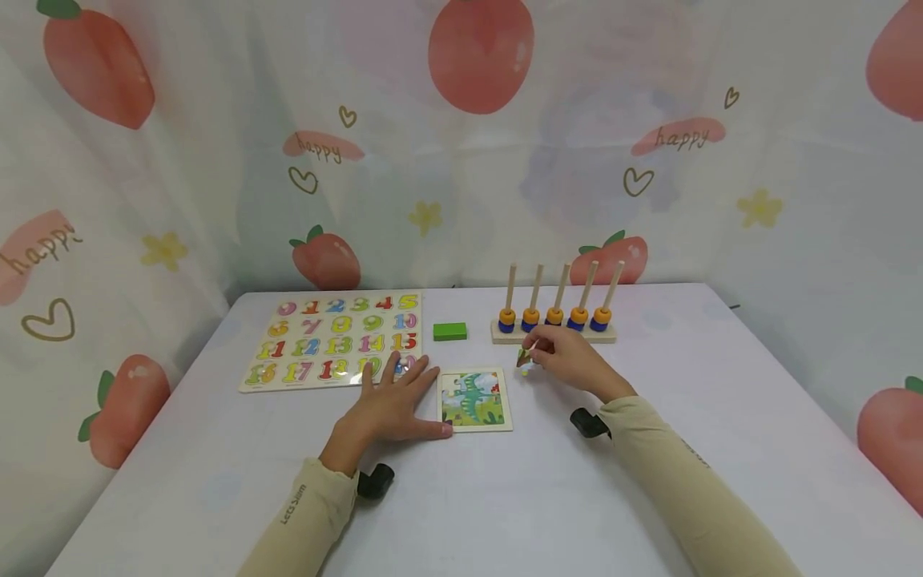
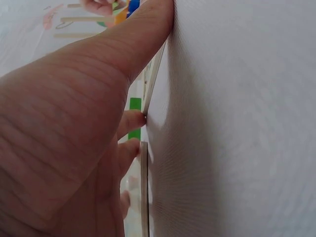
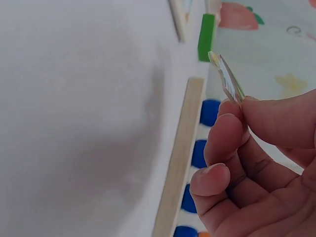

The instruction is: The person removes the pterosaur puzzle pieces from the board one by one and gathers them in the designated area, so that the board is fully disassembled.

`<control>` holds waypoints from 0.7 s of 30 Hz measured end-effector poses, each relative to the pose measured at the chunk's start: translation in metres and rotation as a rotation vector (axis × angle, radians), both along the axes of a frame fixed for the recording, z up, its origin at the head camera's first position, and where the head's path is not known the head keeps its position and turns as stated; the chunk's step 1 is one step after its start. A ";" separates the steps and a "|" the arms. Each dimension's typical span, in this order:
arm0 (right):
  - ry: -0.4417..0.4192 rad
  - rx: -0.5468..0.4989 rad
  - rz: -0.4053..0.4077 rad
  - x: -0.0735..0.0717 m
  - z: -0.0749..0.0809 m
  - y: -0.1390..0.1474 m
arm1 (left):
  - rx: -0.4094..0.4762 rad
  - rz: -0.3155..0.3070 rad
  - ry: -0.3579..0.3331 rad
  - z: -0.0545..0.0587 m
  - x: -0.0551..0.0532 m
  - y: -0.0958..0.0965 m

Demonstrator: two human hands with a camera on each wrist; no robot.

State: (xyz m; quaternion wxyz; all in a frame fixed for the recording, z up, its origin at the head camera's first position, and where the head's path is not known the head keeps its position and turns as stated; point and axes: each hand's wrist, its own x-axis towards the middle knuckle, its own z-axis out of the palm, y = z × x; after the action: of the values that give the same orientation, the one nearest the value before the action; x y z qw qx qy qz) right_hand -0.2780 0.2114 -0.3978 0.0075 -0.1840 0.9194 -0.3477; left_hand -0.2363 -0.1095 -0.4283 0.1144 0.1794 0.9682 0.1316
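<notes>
A small framed jigsaw puzzle [image 1: 472, 401] with a teal dinosaur picture lies on the table between the hands. Spread flat to its left, my left hand [image 1: 392, 406] has its thumb on the puzzle's near left corner and some fingertips by the lower right of the number board [image 1: 288, 385]. My right hand [image 1: 573, 362] is raised right of the puzzle and pinches thin jigsaw pieces [image 3: 230, 81] between thumb and fingers. Seen edge-on in the right wrist view, they look like two overlapping pieces. In the left wrist view my thumb hides most of the puzzle.
Behind the puzzle lies a green block [image 1: 450, 332]. A wooden stacking rack [image 1: 497, 336] with several upright pegs, each bearing orange and blue beads, stands just beyond the right hand. A fabric backdrop [image 1: 476, 176] hangs behind and beside the white table [image 1: 461, 513].
</notes>
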 end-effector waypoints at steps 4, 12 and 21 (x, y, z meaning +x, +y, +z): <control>-0.025 0.016 -0.025 -0.002 -0.006 0.012 | 0.000 0.000 -0.002 0.000 0.000 0.000; -0.069 0.039 -0.078 -0.009 -0.015 0.018 | 0.019 -0.006 -0.012 -0.003 0.000 0.000; -0.027 0.118 -0.095 -0.016 -0.022 0.010 | -0.001 -0.013 0.002 -0.005 -0.003 0.000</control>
State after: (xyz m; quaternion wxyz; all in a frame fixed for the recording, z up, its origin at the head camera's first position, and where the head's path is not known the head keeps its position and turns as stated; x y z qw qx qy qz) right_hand -0.2941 0.2217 -0.4200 0.0145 -0.1348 0.9457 -0.2955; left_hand -0.2390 -0.1098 -0.4329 0.1146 0.1856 0.9672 0.1301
